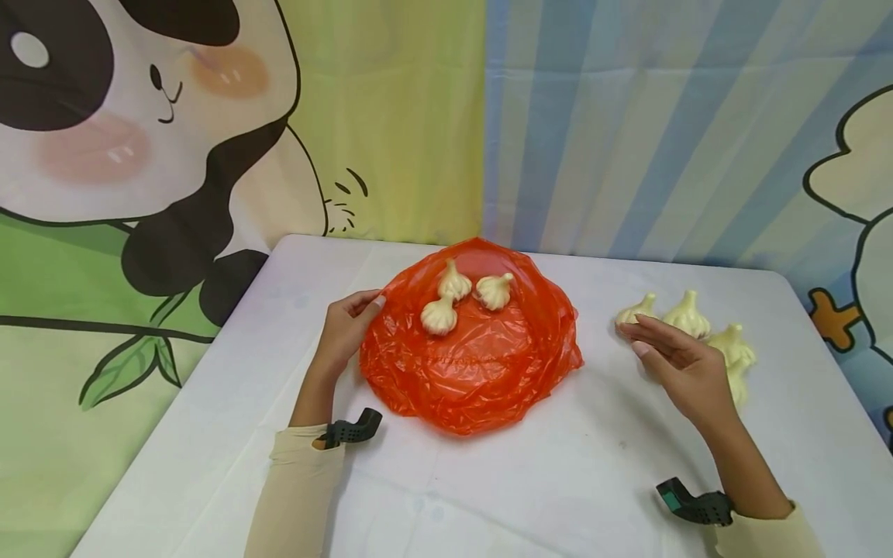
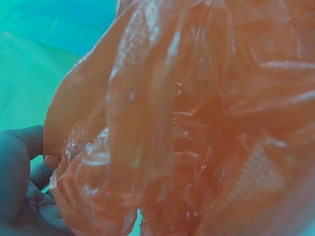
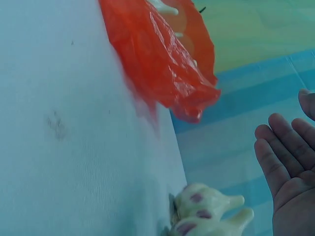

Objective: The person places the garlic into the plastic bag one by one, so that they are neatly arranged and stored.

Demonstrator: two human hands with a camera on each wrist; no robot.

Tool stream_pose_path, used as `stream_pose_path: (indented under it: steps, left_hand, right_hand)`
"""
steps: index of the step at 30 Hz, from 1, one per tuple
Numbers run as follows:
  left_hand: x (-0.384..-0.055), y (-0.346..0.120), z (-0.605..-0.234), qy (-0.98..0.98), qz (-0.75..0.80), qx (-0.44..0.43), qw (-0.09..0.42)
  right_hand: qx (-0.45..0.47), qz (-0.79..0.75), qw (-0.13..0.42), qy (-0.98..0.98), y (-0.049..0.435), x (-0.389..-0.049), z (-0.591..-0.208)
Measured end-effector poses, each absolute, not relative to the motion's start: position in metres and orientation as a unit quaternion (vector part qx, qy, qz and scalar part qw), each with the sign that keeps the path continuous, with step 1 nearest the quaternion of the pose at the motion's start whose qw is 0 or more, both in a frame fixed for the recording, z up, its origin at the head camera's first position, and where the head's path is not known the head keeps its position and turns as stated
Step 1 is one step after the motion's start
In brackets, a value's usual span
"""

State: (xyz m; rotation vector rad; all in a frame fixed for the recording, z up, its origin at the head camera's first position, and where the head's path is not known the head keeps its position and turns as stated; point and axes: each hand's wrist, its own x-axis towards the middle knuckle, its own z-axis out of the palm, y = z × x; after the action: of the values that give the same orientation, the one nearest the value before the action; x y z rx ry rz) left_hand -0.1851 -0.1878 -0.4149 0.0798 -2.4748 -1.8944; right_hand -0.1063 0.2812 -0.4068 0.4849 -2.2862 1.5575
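Observation:
A red plastic bag (image 1: 481,387) lies spread on the white table, its mouth facing up. Three garlic bulbs (image 1: 439,316) rest inside it, toward the back. With thumb and fingers, my left hand (image 1: 343,332) pinches the bag's left edge; in the left wrist view the crinkled film fills most of the picture. At the right, my right hand (image 1: 687,378) hovers with extended fingers and holds nothing. Just beyond its fingers are loose garlic bulbs (image 1: 687,315), partly hidden by the hand. Purple patches mark the bulbs (image 3: 209,206) in the right wrist view.
The white table (image 1: 446,504) ends at a back edge close behind the bag. Behind it hangs a printed cloth backdrop (image 1: 614,132) with a panda and stripes. Each wrist wears a black camera mount (image 1: 694,505).

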Motion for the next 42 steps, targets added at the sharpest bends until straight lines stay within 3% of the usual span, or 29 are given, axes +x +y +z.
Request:
stream_pose_path:
  steps: [18, 27, 34, 42]
  left_hand:
    - [-0.184, -0.187, -0.411, -0.794, -0.607, 0.031, 0.003]
    - [-0.183, -0.185, -0.414, -0.792, -0.61, 0.025, 0.008]
    - [-0.183, -0.185, -0.416, -0.79, -0.612, 0.017, 0.014]
    - [-0.183, -0.185, -0.415, -0.79, -0.613, 0.017, 0.018]
  right_hand:
    - [0.022, 0.471, 0.233, -0.851, 0.338, -0.068, -0.411]
    - [-0.075, 0.431, 0.297, -0.849, 0.36, -0.063, -0.426]
    - [-0.1, 0.417, 0.331, -0.841, 0.372, -0.063, -0.43]
    - [-0.168, 0.451, 0.312, -0.82, 0.382, -0.068, -0.438]
